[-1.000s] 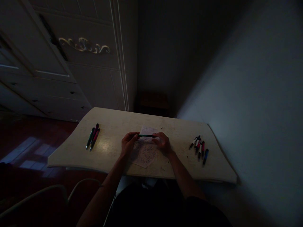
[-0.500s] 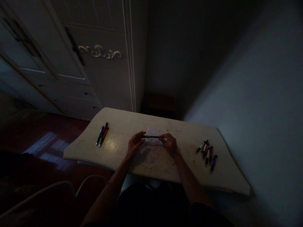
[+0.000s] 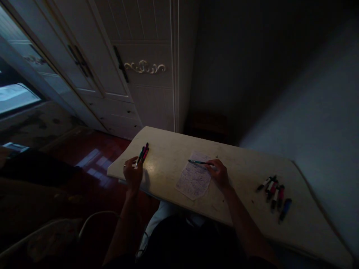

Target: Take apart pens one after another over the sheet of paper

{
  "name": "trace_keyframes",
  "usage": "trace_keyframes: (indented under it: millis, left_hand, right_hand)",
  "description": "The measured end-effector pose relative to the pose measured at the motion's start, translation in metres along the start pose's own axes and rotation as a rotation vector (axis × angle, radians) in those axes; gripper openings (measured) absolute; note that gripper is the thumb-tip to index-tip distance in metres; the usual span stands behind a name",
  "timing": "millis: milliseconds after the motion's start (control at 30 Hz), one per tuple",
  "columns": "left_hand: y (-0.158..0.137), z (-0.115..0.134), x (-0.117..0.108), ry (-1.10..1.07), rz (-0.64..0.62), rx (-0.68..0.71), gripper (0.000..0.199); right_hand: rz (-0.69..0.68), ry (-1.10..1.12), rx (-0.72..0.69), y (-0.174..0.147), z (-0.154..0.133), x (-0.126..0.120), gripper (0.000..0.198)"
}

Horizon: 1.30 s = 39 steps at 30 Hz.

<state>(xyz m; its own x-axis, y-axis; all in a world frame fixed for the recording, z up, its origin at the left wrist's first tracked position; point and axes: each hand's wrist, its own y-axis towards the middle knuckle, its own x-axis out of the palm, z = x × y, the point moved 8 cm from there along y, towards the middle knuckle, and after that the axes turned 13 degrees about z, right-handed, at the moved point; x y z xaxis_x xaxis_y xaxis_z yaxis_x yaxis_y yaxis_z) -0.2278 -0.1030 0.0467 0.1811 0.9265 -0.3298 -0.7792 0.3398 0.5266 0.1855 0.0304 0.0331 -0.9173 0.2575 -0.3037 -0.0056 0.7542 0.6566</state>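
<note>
My right hand [image 3: 220, 173] pinches one end of a dark teal pen [image 3: 197, 161], which points left above a sheet of paper [image 3: 193, 179] covered in dense markings. At the table's left end, my left hand [image 3: 132, 172] is at the lower ends of a small group of pens: a green pen [image 3: 140, 154], a purple one [image 3: 146, 145] and a red one [image 3: 145, 155]. The fingers of that hand are apart and curved, and no pen is lifted in them. Whether the fingertips touch the pens is hard to make out.
Several pens with white, red and black barrels [image 3: 271, 188] lie in a cluster on the right of the pale table [image 3: 165, 149], with a blue pen [image 3: 285, 210] beside them. A white cupboard [image 3: 151, 97] stands behind, and a wall [image 3: 316, 123] borders the right.
My left hand has let go of the teal pen and moved left to the coloured pens. My right hand keeps the pen over the paper. The view has turned left.
</note>
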Motion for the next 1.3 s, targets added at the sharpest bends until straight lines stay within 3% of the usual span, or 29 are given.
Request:
trace_keyframes:
  millis: [167,267,367,433,633,767,833,900,1100,1200,1300]
  left_hand:
    - [-0.006,-0.014,-0.008,0.145,-0.022,0.107,0.029]
    - [-0.025,-0.003,0.002,0.046,-0.051,0.043,0.027]
    - [-0.051,0.020,0.033,-0.216,-0.239,-0.121,0.029]
    - [-0.068,0.045,0.057,-0.341,-0.365,-0.152,0.031]
    - [-0.106,0.113,0.121,-0.520,-0.695,-0.053,0.043]
    - [-0.116,0.135,0.153,-0.592,-0.844,-0.016,0.022]
    - [-0.115,0.136,0.171,-0.638,-0.877,-0.107,0.026]
    - [-0.114,0.134,0.190,-0.723,-0.899,-0.284,0.031]
    - [-0.107,0.120,0.230,-0.933,-0.837,-0.635,0.041]
    - [-0.107,0.108,0.235,-0.959,-0.827,-0.713,0.043]
    - [-0.105,0.105,0.235,-0.958,-0.859,-0.703,0.042]
  right_hand:
    - [-0.013,0.016,-0.005,0.000,-0.001,0.002,0.014]
    - [-0.001,0.037,0.039,0.000,0.002,0.001,0.015]
    - [0.010,0.070,0.142,-0.002,0.007,0.000,0.018]
    - [0.015,0.096,0.219,-0.003,0.012,0.000,0.020]
    - [0.118,0.226,0.401,-0.003,0.030,-0.006,0.028]
    - [0.160,0.268,0.486,-0.002,0.045,-0.010,0.034]
    - [0.169,0.264,0.505,-0.002,0.049,-0.010,0.034]
    - [0.171,0.259,0.505,-0.002,0.050,-0.009,0.032]
    - [0.134,0.238,0.408,0.001,0.041,-0.008,0.033]
    - [0.213,0.230,0.361,0.006,0.042,-0.021,0.036]
    - [0.292,0.105,0.342,0.008,0.050,-0.034,0.034]
